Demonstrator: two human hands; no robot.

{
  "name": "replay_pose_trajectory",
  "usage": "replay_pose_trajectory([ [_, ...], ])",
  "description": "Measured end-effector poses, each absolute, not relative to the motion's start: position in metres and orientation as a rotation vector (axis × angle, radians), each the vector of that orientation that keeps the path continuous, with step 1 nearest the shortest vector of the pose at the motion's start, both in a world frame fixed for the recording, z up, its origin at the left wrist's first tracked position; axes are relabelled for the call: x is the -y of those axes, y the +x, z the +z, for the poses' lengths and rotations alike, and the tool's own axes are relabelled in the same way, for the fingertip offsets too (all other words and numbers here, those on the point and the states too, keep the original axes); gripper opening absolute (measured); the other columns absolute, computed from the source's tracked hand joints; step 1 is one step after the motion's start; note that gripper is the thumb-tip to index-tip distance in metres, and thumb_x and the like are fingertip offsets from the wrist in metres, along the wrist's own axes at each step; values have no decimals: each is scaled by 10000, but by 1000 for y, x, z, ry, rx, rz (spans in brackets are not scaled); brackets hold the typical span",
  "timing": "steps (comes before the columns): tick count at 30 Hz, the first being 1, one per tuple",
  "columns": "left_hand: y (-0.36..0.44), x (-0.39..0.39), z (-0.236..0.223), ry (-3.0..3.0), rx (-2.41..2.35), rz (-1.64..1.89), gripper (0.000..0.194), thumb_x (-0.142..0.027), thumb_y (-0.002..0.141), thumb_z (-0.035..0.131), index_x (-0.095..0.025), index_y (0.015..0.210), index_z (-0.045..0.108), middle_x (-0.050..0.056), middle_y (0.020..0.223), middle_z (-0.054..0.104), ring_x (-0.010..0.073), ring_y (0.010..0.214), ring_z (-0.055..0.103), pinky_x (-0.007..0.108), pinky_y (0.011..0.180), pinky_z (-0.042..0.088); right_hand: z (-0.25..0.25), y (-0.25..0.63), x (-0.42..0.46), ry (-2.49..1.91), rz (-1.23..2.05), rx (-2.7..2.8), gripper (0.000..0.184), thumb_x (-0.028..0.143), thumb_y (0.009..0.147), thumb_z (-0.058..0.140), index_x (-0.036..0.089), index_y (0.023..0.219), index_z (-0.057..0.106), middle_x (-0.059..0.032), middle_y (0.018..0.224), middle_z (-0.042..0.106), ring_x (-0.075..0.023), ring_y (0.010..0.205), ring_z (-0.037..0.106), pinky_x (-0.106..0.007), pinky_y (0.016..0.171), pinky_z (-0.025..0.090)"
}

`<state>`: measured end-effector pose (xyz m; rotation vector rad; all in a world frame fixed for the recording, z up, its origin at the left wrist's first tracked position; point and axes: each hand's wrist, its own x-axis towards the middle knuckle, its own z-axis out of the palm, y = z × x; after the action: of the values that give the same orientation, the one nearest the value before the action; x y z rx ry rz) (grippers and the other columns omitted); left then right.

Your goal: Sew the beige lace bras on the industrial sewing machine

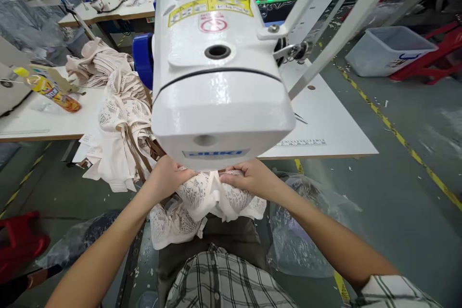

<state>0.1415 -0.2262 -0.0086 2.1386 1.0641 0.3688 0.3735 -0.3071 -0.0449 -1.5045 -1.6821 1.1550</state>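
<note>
A cream lace bra [216,195] hangs over the table's front edge and my lap, just below the head of a white sewing machine [220,101]. My left hand [169,175] grips the bra's upper edge on the left, thumb pointing inward. On the other side my right hand [249,178] pinches the same edge, thumb laid across the lace. The machine head hides some of my fingertips, along with the needle and presser foot. Another lace piece [173,226] droops lower left, over my thigh.
Left of the machine, a heap of cream lace bras [122,115] spills over the table edge. A drink bottle [50,91] lies tilted beyond it. Tweezers [300,118] and a ruler strip [303,143] are on the right tabletop. A plastic bag [303,231] sits below; a clear bin [391,50] stands far right.
</note>
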Motion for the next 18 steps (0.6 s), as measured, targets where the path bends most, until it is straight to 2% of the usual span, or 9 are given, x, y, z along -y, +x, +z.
replay_pose_trajectory([
  [5, 148, 218, -3, 2159, -970, 485, 209, -405, 824, 605, -214, 758, 553, 31, 763, 647, 193, 822, 612, 296, 751, 525, -45, 379, 297, -1493, 1188, 1665, 317, 496, 850, 652, 187, 795, 703, -44, 768, 685, -254, 839, 642, -348, 760, 497],
  [8, 148, 216, -6, 2274, -1023, 554, 306, -427, 821, 578, -224, 644, 435, 12, 645, 551, 191, 779, 576, 324, 772, 525, -50, 383, 292, -1441, 1120, 1677, 303, 488, 822, 694, 185, 818, 704, -38, 765, 679, -254, 872, 638, -352, 778, 510],
  [11, 145, 213, -12, 2341, -1101, 542, 386, -459, 833, 557, -230, 587, 367, 1, 573, 456, 201, 749, 556, 338, 733, 514, -52, 386, 288, -1403, 1070, 1698, 301, 489, 818, 703, 190, 792, 688, -23, 688, 637, -237, 818, 624, -340, 746, 509],
  [15, 141, 211, -20, 2309, -1160, 529, 402, -466, 872, 535, -232, 587, 374, 11, 560, 426, 213, 760, 558, 331, 709, 493, -48, 387, 285, -1442, 1104, 1694, 311, 488, 816, 700, 191, 743, 642, -4, 648, 574, -181, 654, 551, -307, 619, 467],
  [18, 141, 210, -21, 2289, -1144, 514, 430, -494, 865, 534, -237, 575, 349, 4, 544, 398, 203, 733, 548, 315, 681, 492, -47, 388, 284, -1455, 1130, 1669, 329, 499, 799, 711, 191, 720, 625, -1, 640, 561, -175, 642, 539, -306, 607, 463],
])
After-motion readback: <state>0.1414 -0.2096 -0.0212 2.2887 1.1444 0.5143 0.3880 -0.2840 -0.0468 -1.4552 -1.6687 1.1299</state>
